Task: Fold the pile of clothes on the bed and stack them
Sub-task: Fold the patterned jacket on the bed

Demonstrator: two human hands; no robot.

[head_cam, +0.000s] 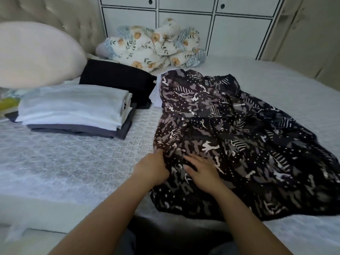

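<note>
Your left hand (pixel 151 169) is in the lower middle of the frame, at the left edge of the dark patterned dress (pixel 239 140). Its fingers curl into the cloth and pinch a bunch of it. Your right hand (pixel 202 173) is just beside it, a little to the right. It lies flat on the dress with the fingers nearly straight, pressing the cloth down and holding nothing.

The dress is spread out over the right half of the frame, on the white bed (pixel 73 162). It is black and grey with white dots and stripes, and it is still wrinkled and not folded.

On the left side of the frame sits a stack of folded clothes (pixel 73 111), white ones on top and grey ones at the bottom. Just behind it, nearer the middle, lies a folded black piece (pixel 117 78).

A big pale pillow (pixel 36 54) fills the upper left of the frame. A bunched-up flower blanket (pixel 154 45) sits at the top middle, by the white cupboard doors (pixel 184 8).
</note>
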